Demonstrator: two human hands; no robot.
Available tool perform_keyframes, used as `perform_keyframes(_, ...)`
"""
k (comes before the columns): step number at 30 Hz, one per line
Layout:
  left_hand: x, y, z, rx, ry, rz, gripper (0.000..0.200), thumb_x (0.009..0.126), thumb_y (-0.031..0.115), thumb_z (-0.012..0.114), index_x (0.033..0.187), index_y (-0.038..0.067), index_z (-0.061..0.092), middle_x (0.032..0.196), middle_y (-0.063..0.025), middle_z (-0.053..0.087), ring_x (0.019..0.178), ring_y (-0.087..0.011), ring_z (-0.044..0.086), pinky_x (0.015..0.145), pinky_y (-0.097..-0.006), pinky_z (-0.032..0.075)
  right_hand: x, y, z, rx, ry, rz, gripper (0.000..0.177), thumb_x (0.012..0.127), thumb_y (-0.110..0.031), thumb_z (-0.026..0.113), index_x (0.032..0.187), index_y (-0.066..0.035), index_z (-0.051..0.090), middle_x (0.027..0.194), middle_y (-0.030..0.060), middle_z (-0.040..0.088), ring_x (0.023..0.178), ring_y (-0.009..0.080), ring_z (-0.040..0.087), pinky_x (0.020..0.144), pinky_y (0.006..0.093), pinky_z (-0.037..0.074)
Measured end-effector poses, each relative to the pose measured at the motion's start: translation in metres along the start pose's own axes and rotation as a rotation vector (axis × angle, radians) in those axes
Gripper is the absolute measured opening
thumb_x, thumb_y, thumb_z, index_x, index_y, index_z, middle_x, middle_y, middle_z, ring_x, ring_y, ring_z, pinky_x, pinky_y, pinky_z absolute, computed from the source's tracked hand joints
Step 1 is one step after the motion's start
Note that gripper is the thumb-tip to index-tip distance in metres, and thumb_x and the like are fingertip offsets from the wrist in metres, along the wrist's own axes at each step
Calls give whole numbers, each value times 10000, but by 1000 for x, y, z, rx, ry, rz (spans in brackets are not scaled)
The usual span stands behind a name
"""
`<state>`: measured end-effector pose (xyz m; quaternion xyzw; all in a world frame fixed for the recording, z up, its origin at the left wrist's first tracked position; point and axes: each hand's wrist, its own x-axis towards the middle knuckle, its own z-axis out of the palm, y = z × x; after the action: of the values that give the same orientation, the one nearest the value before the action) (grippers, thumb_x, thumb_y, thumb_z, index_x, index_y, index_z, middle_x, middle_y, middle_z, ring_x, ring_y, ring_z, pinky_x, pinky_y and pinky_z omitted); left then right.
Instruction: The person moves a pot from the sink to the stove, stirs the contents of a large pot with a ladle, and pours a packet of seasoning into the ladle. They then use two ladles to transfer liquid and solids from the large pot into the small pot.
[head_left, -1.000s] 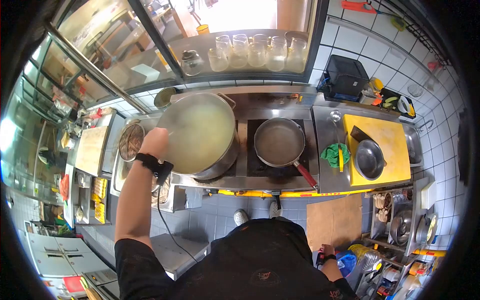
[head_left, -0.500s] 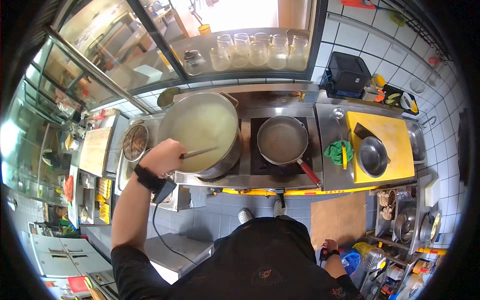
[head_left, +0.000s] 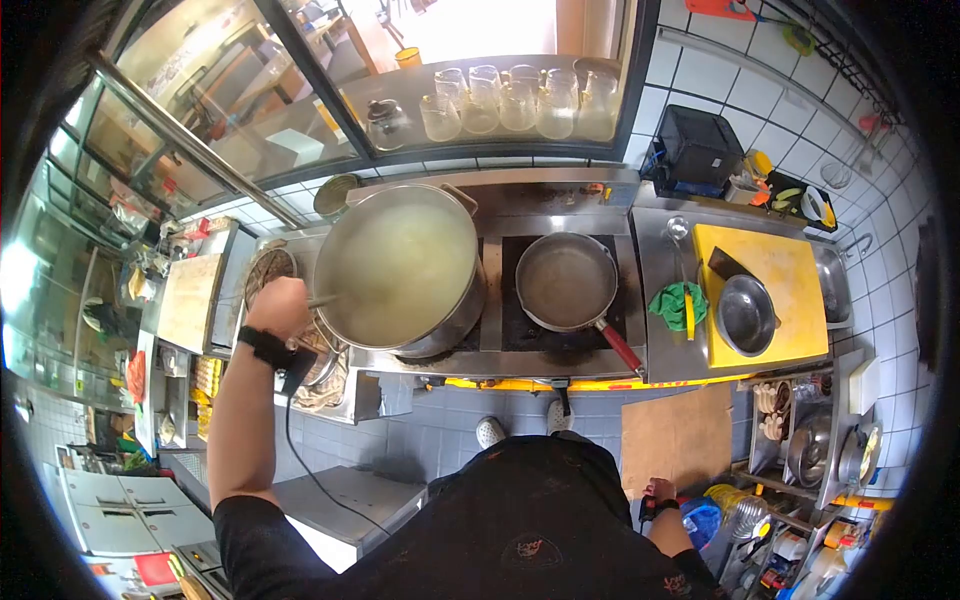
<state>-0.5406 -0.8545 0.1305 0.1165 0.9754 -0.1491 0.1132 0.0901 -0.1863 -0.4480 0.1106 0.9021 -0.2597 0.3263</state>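
My left hand [head_left: 280, 307] is closed around the handle of a long utensil [head_left: 322, 300], at the left rim of a large metal stockpot [head_left: 462, 298]. The utensil's far end dips into cloudy, pale yellow-green liquid [head_left: 410, 260], so its head is hidden. A strapped device with a cable sits on my left wrist. Low at my right side hangs my right hand [head_left: 660, 490], small in view, with its fingers loosely apart and nothing visible in them. It is above a blue bag [head_left: 702, 523] and beside a cardboard sheet [head_left: 678, 440].
Right of the pot, a frying pan [head_left: 567, 280] with a red handle sits on another burner. A yellow cutting board [head_left: 790, 270] carries a metal bowl [head_left: 745, 313] and a cleaver [head_left: 730, 262]. A green cloth [head_left: 672, 303] and a ladle [head_left: 678, 230] lie beside it. Glass jugs [head_left: 518, 105] line the window ledge.
My left hand has moved left, from over the pot to its left rim, drawing the utensil's handle along through the liquid. The right hand stays in place.
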Motion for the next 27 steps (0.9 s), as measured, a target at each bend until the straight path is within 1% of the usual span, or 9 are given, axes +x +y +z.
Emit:
perform_keyframes(3, 16, 11, 4, -34, 89, -22, 147, 772, 48, 616, 810, -39, 729, 857, -279, 700, 836, -431, 704, 779, -491, 583, 1, 1, 5, 1015, -63, 133, 144, 860, -200, 523, 755, -121, 582, 693, 41, 487, 590, 198, 485, 570, 381, 432)
perform_keyframes(6, 52, 15, 41, -120, 192, 86, 154, 767, 40, 611, 822, -40, 730, 885, -291, 691, 856, -445, 693, 803, -496, 572, -16, -55, -23, 1399, 82, 243, 166, 863, -258, 531, 752, -141, 571, 642, 10, 455, 560, 182, 432, 516, 372, 347)
perform_keyframes(9, 57, 35, 43, -228, 217, 198, 167, 759, 35, 603, 839, -42, 728, 899, -295, 683, 891, -454, 680, 839, -495, 557, -1, 1, 5, 630, -52, 108, 132, 865, -195, 523, 774, -129, 594, 688, 47, 510, 604, 210, 530, 537, 401, 417)
perform_keyframes(13, 32, 66, 12, -422, 110, 246, 165, 745, 70, 632, 851, -23, 718, 871, -260, 681, 850, -447, 665, 786, -470, 547, -10, -34, -9, 1010, 70, 17, 147, 874, -193, 517, 776, -127, 605, 668, 38, 522, 573, 195, 523, 533, 403, 432)
perform_keyframes(15, 20, 65, 5, -444, 83, 314, 160, 739, 77, 640, 847, -17, 710, 846, -254, 671, 823, -444, 656, 761, -469, 538, -7, -32, -12, -45, 101, 56, 153, 873, -206, 525, 774, -128, 612, 636, 22, 526, 543, 177, 510, 511, 382, 408)
perform_keyframes(18, 1, 57, -6, -471, -6, 409, 157, 726, 84, 653, 844, -9, 697, 803, -249, 651, 785, -441, 640, 724, -469, 523, -10, -49, -23, 858, 53, 108, 145, 910, -199, 502, 777, -154, 535, 668, 2, 429, 572, 166, 404, 510, 363, 303)
perform_keyframes(22, -26, 40, -38, -389, -170, 429, 182, 708, 91, 685, 869, 7, 701, 803, -237, 652, 796, -420, 647, 722, -467, 521, -2, -42, -19, 917, 22, 23, 146, 915, -205, 497, 787, -155, 546, 660, 0, 420, 572, 163, 396, 512, 367, 303)
perform_keyframes(24, -32, 22, -39, -315, -253, 329, 195, 718, 108, 706, 899, 47, 747, 844, -215, 688, 823, -398, 672, 748, -460, 534, 3, -40, -13, 1455, -1, 141, 158, 904, -257, 511, 794, -155, 562, 657, -2, 426, 571, 164, 401, 511, 364, 303)
perform_keyframes(27, -35, 12, -51, -167, -315, 117, 204, 724, 108, 709, 915, 82, 775, 866, -197, 712, 843, -388, 686, 766, -443, 543, 6, -31, -16, 1106, -15, 30, 137, 830, -235, 541, 741, -157, 611, 708, 12, 497, 600, 171, 462, 549, 385, 346)
